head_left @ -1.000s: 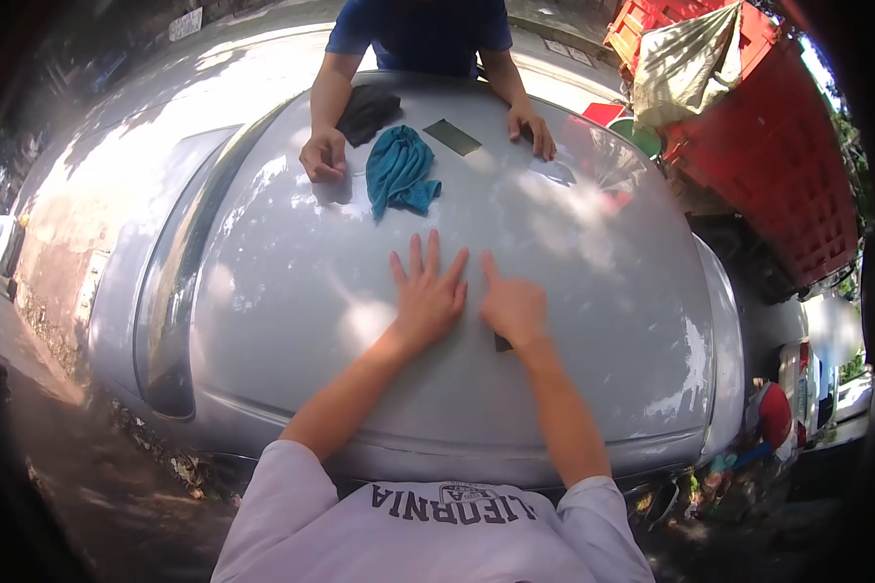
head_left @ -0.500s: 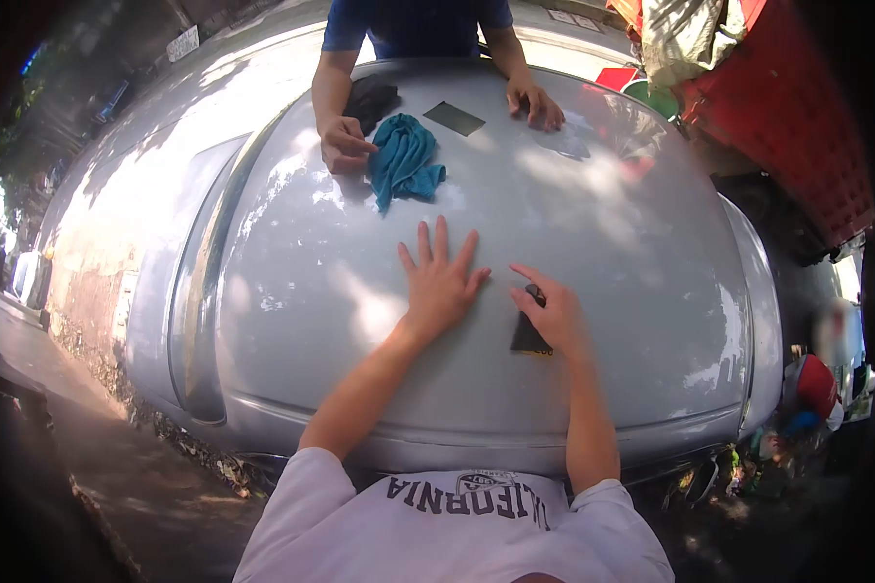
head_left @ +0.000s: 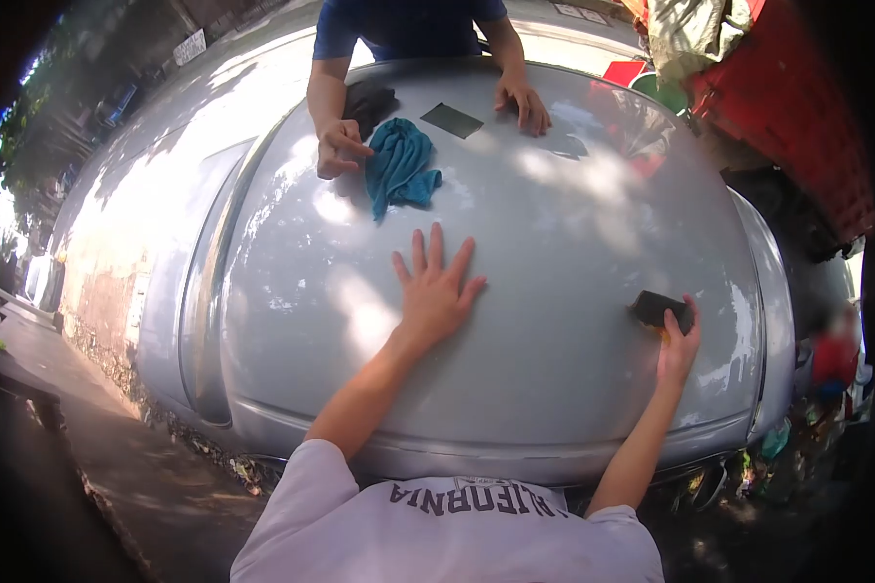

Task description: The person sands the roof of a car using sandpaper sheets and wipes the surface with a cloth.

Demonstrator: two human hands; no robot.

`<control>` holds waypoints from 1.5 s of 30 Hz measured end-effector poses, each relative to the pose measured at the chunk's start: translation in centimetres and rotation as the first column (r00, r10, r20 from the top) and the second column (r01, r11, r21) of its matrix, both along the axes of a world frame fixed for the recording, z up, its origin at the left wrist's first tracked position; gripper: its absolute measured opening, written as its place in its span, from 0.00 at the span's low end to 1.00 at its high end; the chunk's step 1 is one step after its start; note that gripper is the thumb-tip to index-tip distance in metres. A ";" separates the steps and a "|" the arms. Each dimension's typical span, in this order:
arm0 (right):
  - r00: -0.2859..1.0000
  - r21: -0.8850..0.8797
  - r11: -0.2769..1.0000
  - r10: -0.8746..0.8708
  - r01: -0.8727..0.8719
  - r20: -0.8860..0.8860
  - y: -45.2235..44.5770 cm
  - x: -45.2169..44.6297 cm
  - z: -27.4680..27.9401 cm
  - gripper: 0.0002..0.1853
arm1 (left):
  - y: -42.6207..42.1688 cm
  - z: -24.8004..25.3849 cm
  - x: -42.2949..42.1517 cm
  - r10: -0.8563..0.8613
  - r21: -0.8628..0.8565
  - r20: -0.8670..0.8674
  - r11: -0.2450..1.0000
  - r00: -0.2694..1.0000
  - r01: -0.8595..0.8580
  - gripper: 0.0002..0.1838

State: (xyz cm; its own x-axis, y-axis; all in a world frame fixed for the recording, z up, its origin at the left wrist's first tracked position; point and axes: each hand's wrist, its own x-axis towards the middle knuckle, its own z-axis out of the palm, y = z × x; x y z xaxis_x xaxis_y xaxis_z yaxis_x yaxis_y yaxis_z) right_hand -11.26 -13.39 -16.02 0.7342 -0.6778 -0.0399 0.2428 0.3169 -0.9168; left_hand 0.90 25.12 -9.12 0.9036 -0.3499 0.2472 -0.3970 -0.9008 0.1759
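My left hand lies flat on the silver car roof, fingers spread and holding nothing. Off to the right, my right hand grips a dark piece of sandpaper between thumb and fingers; the piece is bent and seems slightly raised from the paint. Beyond my left hand sits a crumpled teal cloth. Another dark rectangle of sandpaper lies flat near the far edge.
Across the roof a person in a blue shirt rests one hand on the surface and holds the other beside the cloth. A dark cloth lies there too. Red panels and a green bucket stand at right.
My right hand has picked up the sandpaper from the middle of the roof and moved right with it. My left hand stays nearly in place.
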 end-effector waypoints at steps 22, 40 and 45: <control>0.983 -0.452 0.892 -0.079 -0.003 -0.164 5.8 0.5 3.2 0.13 | -1.4 0.1 -2.4 -0.285 -0.139 -0.042 0.951 0.958 0.277 0.34; 0.934 -0.916 -0.215 0.048 -0.338 -0.355 36.6 12.4 10.0 0.38 | 12.6 3.9 0.8 -0.161 -0.750 0.427 0.487 0.890 0.448 0.12; 0.966 -0.940 -0.236 0.011 -0.248 -0.257 39.0 21.2 10.1 0.42 | 13.1 2.8 0.4 -0.237 -0.623 0.589 0.476 0.772 0.621 0.17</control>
